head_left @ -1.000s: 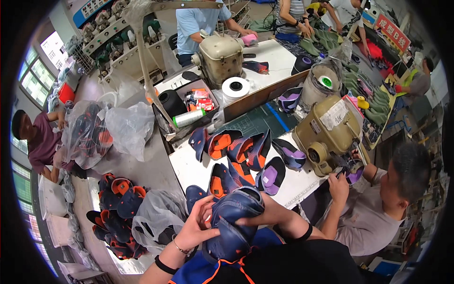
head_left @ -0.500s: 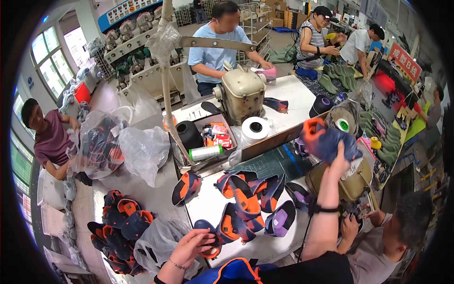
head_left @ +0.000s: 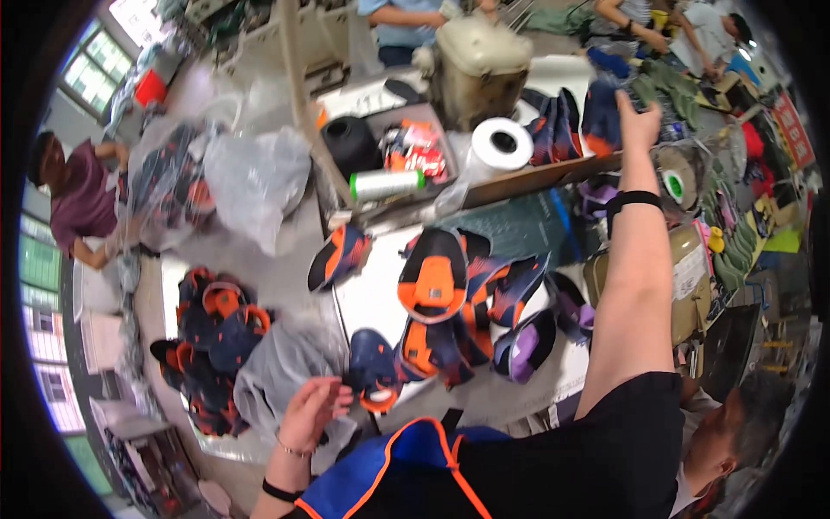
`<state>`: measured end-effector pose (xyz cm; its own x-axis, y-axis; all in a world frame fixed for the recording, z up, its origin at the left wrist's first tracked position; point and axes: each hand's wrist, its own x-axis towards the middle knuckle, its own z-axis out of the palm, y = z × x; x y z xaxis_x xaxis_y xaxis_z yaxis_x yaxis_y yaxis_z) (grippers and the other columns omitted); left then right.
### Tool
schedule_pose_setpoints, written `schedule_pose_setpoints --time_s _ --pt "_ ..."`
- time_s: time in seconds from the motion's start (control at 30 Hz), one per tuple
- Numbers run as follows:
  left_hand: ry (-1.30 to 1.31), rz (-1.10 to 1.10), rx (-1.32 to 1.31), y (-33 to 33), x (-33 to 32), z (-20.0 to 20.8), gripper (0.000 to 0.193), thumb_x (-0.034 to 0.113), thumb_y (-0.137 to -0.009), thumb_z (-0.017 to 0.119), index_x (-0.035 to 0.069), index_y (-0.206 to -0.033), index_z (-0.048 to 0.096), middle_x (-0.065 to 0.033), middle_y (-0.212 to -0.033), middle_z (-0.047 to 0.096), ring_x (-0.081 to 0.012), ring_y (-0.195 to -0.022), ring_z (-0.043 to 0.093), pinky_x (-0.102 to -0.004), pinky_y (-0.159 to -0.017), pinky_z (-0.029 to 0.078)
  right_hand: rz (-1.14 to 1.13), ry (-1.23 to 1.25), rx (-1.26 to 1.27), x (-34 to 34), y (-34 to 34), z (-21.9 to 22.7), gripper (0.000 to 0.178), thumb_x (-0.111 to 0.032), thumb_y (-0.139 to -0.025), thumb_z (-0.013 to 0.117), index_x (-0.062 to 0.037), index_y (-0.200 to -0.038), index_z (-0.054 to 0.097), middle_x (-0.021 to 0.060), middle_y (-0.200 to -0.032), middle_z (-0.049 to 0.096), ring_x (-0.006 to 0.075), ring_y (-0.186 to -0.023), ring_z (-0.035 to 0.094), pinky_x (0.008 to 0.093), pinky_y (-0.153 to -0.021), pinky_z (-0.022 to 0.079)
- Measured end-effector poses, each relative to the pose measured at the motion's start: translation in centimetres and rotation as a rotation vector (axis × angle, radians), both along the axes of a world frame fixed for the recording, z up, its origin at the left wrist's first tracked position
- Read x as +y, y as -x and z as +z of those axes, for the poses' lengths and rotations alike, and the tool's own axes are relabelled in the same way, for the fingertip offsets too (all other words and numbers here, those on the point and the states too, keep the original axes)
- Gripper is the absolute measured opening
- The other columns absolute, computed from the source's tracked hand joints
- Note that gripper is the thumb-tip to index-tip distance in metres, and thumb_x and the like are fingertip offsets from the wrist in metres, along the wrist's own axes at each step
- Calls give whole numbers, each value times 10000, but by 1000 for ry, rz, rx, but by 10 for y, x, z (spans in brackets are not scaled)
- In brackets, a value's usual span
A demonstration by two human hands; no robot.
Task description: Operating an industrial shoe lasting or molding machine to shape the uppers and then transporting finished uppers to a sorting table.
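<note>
At the far side of the table, my right hand [head_left: 638, 128] grips the edge of a navy and orange shoe upper [head_left: 600, 121]. It stands beside similar uppers [head_left: 555, 130] behind a low ledge; some of my fingers are hidden. Low at the left, my left hand [head_left: 313, 413] is empty, its fingers loosely apart, beside a dark upper with an orange opening [head_left: 370, 359]. A loose heap of uppers [head_left: 441, 342] covers the table middle, one showing an orange insole [head_left: 432, 275]. Purple-lined uppers [head_left: 526, 348] lie to its right.
A white thread cone [head_left: 502, 145], a box of small items [head_left: 432, 121] and a beige machine [head_left: 480, 69] stand at the back. Piled uppers [head_left: 216, 346] and clear plastic bags [head_left: 290, 372] lie left. One person [head_left: 86, 195] is at far left, another [head_left: 735, 432] close at right.
My right hand has carried the upper away from me to the row behind the ledge. My left hand has drawn back off the near upper. The view has tilted and shifted.
</note>
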<state>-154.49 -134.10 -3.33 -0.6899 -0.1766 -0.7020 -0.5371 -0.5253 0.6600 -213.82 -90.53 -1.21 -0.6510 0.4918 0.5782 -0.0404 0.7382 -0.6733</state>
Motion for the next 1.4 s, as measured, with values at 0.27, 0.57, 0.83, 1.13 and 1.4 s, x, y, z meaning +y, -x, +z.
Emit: schedule_pose_setpoints --time_s 0.27,0.57,0.83,1.13,1.4 --pt "-23 27 -62 -10 3 -19 294 241 -1005 532 23 -1198 569 -113 -1087 669 -195 -984 650 -313 -820 514 436 543 319 -88 -158 -19 182 -164 -945 630 -8 -1025 583 39 -940 596 117 -847 554 265 -783 463" --pt "-26 -8 -6 -26 15 -8 276 216 -1007 521 19 -1194 571 -121 -1070 673 -198 -955 657 -298 -801 515 1057 -371 -410 -231 -409 -117 319 -357 -793 739 -57 -886 687 83 -882 661 280 -736 657 380 -597 515" --pt "-24 20 5 -42 11 -2 275 227 -1005 528 24 -1186 569 -139 -1082 663 -218 -958 655 -334 -820 523 781 942 -444 -166 -380 -104 191 -227 -986 583 -58 -1069 612 -23 -703 566 63 -592 520 231 -607 453" --pt "12 -1 16 -41 4 -8 290 258 -1000 525 29 -1174 562 -137 -1063 635 -244 -948 644 -362 -803 537 554 1722 -240 -121 -393 -116 237 -295 -1038 410 -113 -1049 562 -6 -960 585 148 -925 580 360 -790 469" --pt "9 -31 20 -36 -1 -11 291 266 -997 531 36 -1172 565 -136 -1062 640 -239 -935 648 -361 -793 537 397 1777 -17 -105 -394 -105 430 -573 -963 471 -146 -979 524 1 -884 538 153 -830 523 339 -726 435"
